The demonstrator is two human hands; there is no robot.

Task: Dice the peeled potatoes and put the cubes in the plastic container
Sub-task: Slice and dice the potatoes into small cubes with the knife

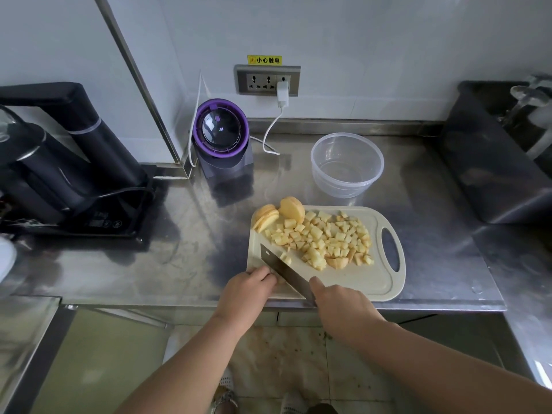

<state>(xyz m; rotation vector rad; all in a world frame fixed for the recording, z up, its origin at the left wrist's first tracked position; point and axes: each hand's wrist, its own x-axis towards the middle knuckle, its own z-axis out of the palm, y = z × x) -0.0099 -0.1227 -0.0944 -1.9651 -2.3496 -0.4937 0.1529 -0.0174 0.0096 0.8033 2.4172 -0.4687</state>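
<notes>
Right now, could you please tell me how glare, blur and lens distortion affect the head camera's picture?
Head view: the wide lens tilts the wall trim and bows the front edge of the steel counter; light is soft, with dull reflections there and no hard glare; the potato cubes and knife look sharp; the glassware at the far right edge smears.

I see a kitchen: a stainless steel counter (179, 234) set against a white wall, a cutting board (358, 282) heaped with diced potato (325, 234), a black kettle unit (89, 150), a purple-ringed blender (221, 132), and a wall socket strip (267, 80) under a yellow warning sticker (264, 59).
</notes>
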